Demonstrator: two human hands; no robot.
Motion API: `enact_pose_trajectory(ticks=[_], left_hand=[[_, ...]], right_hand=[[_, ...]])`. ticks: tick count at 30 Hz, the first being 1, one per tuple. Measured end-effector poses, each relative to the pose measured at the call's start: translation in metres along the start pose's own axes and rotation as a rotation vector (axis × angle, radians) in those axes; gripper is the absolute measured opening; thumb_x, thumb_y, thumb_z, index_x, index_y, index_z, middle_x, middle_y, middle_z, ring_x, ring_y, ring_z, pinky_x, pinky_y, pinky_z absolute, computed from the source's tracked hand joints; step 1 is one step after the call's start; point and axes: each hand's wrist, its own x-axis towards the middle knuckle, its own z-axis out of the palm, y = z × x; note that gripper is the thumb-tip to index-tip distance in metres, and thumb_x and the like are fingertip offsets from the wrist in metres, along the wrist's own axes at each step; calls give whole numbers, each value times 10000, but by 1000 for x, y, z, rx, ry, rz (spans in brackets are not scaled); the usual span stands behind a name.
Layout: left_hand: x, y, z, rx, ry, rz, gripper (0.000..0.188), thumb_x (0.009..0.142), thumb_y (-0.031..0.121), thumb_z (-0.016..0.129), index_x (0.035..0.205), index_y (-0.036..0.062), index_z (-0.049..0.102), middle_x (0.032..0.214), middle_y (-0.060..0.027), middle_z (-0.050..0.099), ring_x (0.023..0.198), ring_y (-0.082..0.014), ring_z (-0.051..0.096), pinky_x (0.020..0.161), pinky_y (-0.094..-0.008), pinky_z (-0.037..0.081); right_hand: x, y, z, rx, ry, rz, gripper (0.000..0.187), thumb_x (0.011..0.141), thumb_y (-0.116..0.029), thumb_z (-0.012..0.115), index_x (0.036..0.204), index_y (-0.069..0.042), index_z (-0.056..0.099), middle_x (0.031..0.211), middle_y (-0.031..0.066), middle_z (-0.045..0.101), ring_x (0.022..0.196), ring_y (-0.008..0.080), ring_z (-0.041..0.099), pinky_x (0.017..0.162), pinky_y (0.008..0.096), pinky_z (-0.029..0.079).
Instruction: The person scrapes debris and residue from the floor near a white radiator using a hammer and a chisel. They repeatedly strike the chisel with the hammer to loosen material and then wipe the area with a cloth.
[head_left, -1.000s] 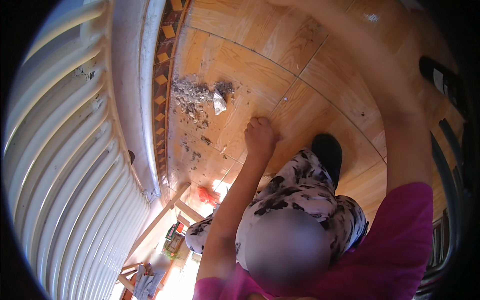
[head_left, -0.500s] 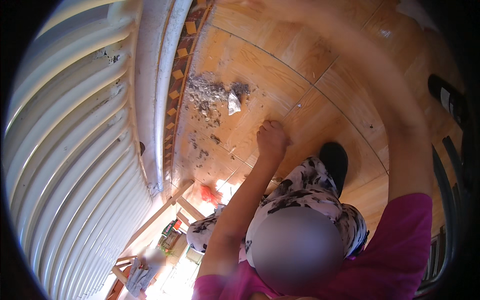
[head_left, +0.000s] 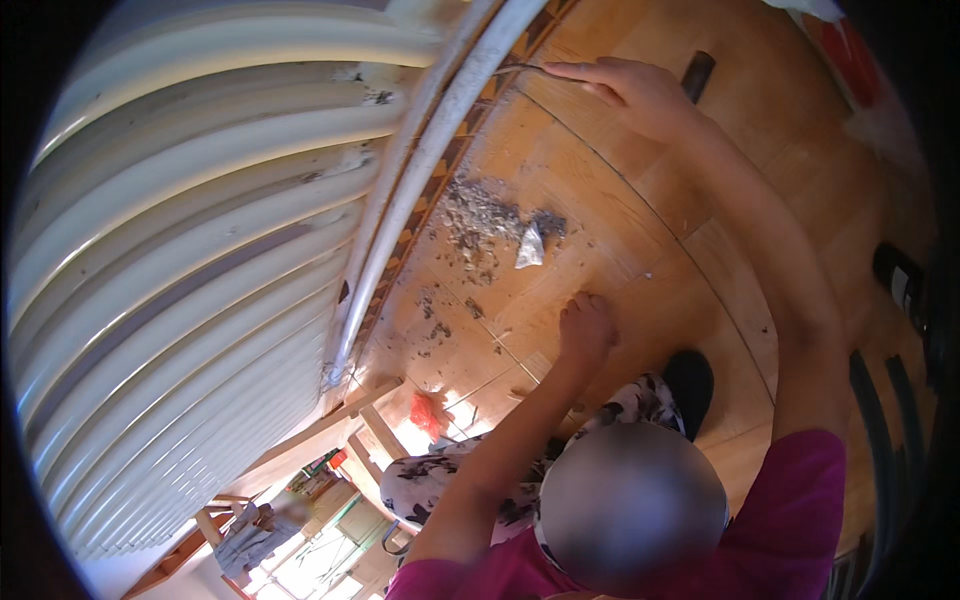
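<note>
In my right hand (head_left: 640,95) is a thin, curved dark metal rod (head_left: 540,71), with the index finger stretched along it. Its far end reaches the white pipe (head_left: 440,140) running below the radiator (head_left: 200,210). Behind that hand a dark cylinder (head_left: 698,76) sticks out; whether it is the rod's handle I cannot tell. My left hand (head_left: 588,325) is curled into a fist low over the tiled floor (head_left: 640,290), with nothing showing in it. Ahead of the fist lie a heap of grey debris (head_left: 480,215) and a crumpled whitish scrap (head_left: 530,246).
Dark flakes (head_left: 432,310) are scattered along the patterned floor border (head_left: 440,195). A wooden frame (head_left: 380,430) and a red plastic bag (head_left: 425,412) are at the lower left. One dark shoe (head_left: 688,393) is beside my left hand; a black object (head_left: 900,280) lies far right.
My right hand, blurred at the top edge before, now shows clearly with the rod at the pipe. The view has shifted, so radiator and debris appear farther right. My left fist stays near the floor.
</note>
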Motion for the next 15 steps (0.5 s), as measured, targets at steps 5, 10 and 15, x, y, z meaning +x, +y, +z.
enact_pose_trajectory(ticks=[5,10,15], left_hand=[[3,-1,9,-4,96,-33,193,768,132,599,920,16,572,923,-160,566,823,-300,598,748,-413,495],[-1,-8,21,15,50,-22,534,617,271,811,972,-9,526,983,-183,541,922,-332,586,794,-436,501],[3,-3,20,27,21,-19,580,595,296,826,981,-12,523,998,-185,534,931,-327,580,797,-437,497]], right_hand=[[-9,9,-24,249,168,45,455,962,-146,525,1357,-373,526,889,95,637,717,224,586,674,328,484],[2,-18,-15,80,37,-23,454,966,-121,525,1365,-339,524,989,87,664,810,226,637,717,340,504],[-6,0,-18,165,192,-40,472,961,-108,528,1367,-348,518,1010,77,657,845,230,649,727,343,512]])
